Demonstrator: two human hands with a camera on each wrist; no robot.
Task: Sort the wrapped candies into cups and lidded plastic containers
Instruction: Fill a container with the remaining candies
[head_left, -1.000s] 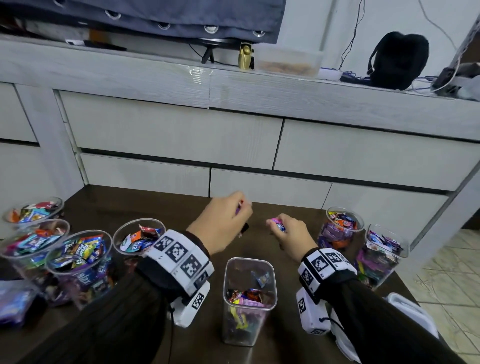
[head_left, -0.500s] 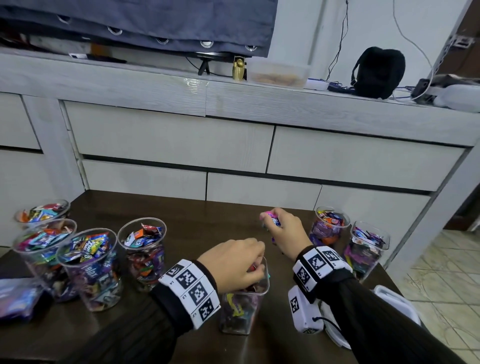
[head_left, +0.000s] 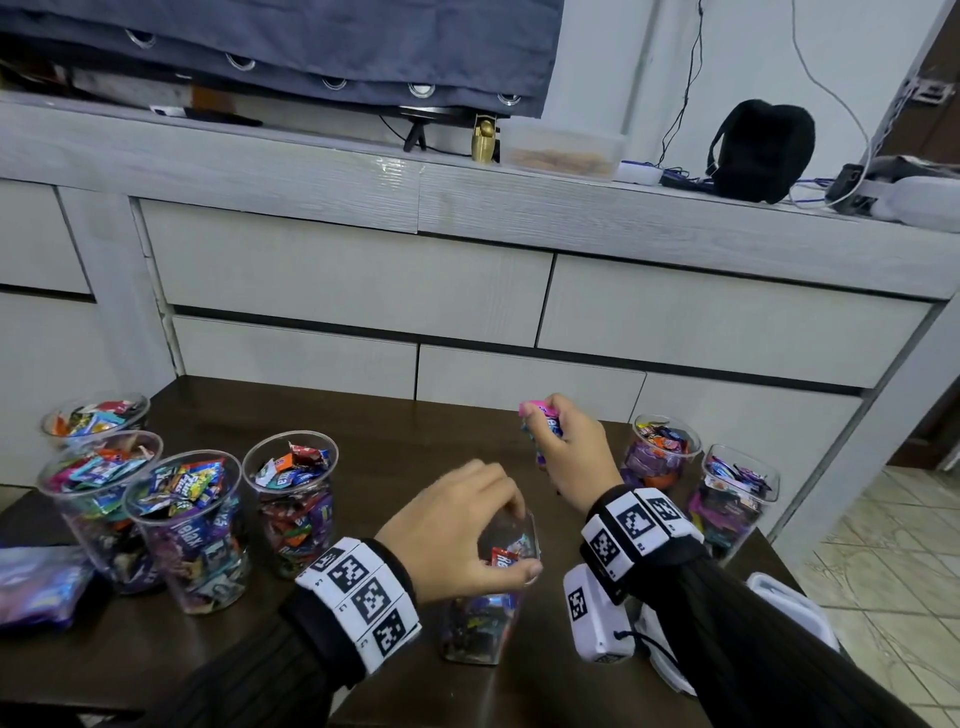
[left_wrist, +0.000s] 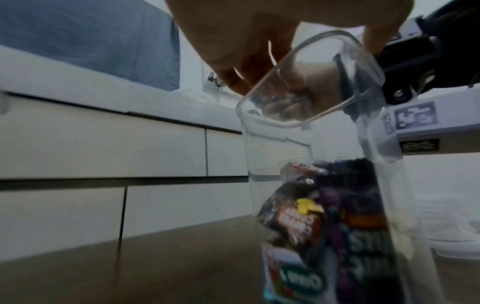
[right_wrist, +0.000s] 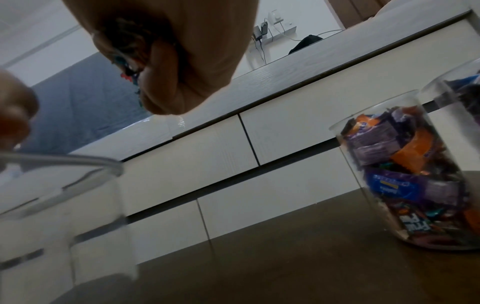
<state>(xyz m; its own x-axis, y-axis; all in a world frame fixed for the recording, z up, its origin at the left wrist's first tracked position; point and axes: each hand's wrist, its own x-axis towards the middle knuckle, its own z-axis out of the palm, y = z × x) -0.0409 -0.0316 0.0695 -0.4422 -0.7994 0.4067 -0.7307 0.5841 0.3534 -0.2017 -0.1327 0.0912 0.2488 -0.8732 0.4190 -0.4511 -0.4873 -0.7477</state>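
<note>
Clear square container (head_left: 488, 613) near surface edge, part full | left hand (head_left: 457, 525) over its mouth, fingers loosely spread, red candy (head_left: 503, 560) beneath, grip unclear | right hand (head_left: 571, 457) pinches pink candy (head_left: 540, 415) | advice: drop low inside rim, steady container.

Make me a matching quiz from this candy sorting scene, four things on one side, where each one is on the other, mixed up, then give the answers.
Things:
1. left hand
2. right hand
3. black bag
4. white lid

Places or states:
A. on the grey cabinet top
B. flat on the table at the right edge
C. over the mouth of the square clear container
D. raised, holding wrapped candies

Pairs: 1-C, 2-D, 3-A, 4-B
</note>
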